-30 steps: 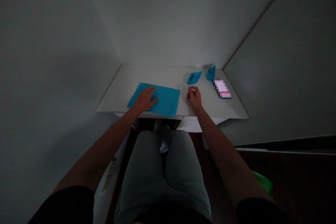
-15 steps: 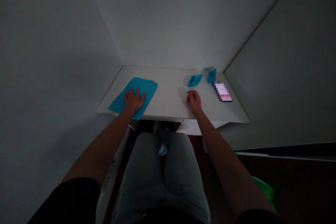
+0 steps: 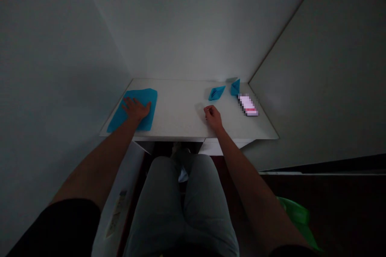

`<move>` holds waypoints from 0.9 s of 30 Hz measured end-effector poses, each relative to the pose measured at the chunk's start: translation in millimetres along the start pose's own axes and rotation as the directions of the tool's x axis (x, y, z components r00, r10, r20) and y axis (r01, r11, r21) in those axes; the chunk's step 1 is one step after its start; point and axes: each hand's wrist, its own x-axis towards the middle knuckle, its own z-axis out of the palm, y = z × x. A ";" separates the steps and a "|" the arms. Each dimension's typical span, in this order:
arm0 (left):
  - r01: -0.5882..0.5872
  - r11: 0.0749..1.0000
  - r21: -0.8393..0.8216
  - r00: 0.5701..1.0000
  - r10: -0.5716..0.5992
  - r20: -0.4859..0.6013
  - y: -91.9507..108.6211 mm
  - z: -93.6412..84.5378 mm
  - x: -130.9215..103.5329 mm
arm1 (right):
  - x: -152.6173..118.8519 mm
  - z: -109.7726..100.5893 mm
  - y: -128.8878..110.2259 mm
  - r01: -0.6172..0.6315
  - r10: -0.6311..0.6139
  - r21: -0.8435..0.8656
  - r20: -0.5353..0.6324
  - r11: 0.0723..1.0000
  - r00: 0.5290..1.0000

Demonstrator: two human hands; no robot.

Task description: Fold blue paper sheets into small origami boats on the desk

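My left hand (image 3: pixel 134 109) lies flat on a sheet of blue paper (image 3: pixel 147 95), its fingers spread. The paper rests at the left end of the white table (image 3: pixel 177 116). My right hand (image 3: pixel 213 117) is on the tabletop right of the middle, its fingers curled into a loose fist with nothing visible in them. Just beyond it lies a small folded blue paper boat (image 3: pixel 216 93). A second folded blue paper piece (image 3: pixel 235 87) stands farther right, near the back wall.
A phone with a lit, blurred screen (image 3: pixel 248 105) lies at the table's right end. Walls enclose the table at the back, left and right. Below the table's front edge are my legs (image 3: pixel 181 200). A green plastic object (image 3: pixel 297 213) is on the lower right.
My left hand and the blue sheet have moved left, and the sheet has turned straighter to the table. My right hand stays curled in place on the tabletop. The view has shifted slightly.
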 end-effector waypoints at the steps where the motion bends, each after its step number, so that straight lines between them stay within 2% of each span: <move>1: -0.097 0.995 -0.015 0.994 0.096 -0.045 10.5 0.6 -0.2 | -0.2 0.7 -1.3 0.001 -0.001 -0.013 0.007 1.000 1.000; 3: -0.267 0.960 -0.088 0.962 0.260 -0.077 44.6 2.9 -6.3 | -1.2 1.5 -3.9 0.001 0.000 -0.033 0.025 0.999 1.000; 4: -0.308 0.939 -0.152 0.951 0.301 -0.065 67.8 5.1 -12.4 | -1.9 1.6 -5.1 0.000 0.001 -0.037 0.033 0.999 0.999; 7: -0.419 0.811 -0.408 0.890 0.456 -0.008 150.4 18.2 -40.2 | -5.1 0.8 -8.8 -0.007 0.008 -0.019 0.035 1.000 0.999; 9: -0.378 0.725 -0.576 0.874 0.484 0.036 203.5 32.1 -61.1 | -7.1 0.2 -11.1 -0.014 0.014 0.004 0.011 1.000 1.000; 11: -0.305 0.696 -0.650 0.875 0.474 0.096 245.2 47.2 -77.4 | -8.5 0.0 -13.2 -0.020 0.020 0.022 -0.017 1.000 1.000; 14: -0.141 0.772 -0.620 0.900 0.361 0.245 280.4 66.1 -84.7 | -9.9 0.1 -16.2 -0.018 0.020 0.028 -0.045 0.999 0.999; 16: -0.104 0.829 -0.549 0.892 0.322 0.317 287.7 73.6 -78.8 | -10.8 0.5 -17.5 -0.022 0.023 0.028 -0.047 0.999 0.999; 20: -0.197 0.853 -0.483 0.849 0.395 0.352 276.5 78.4 -59.0 | -11.7 1.9 -15.9 -0.060 0.063 0.057 -0.046 0.997 0.997; 24: -0.193 0.823 -0.534 0.857 0.406 0.317 241.5 74.6 -50.4 | -8.5 3.6 -7.5 -0.036 0.042 0.068 -0.091 0.997 0.995; 27: -0.158 0.785 -0.599 0.858 0.410 0.310 199.8 68.2 -55.3 | -4.8 5.0 -0.4 0.050 -0.040 0.070 -0.147 0.996 0.988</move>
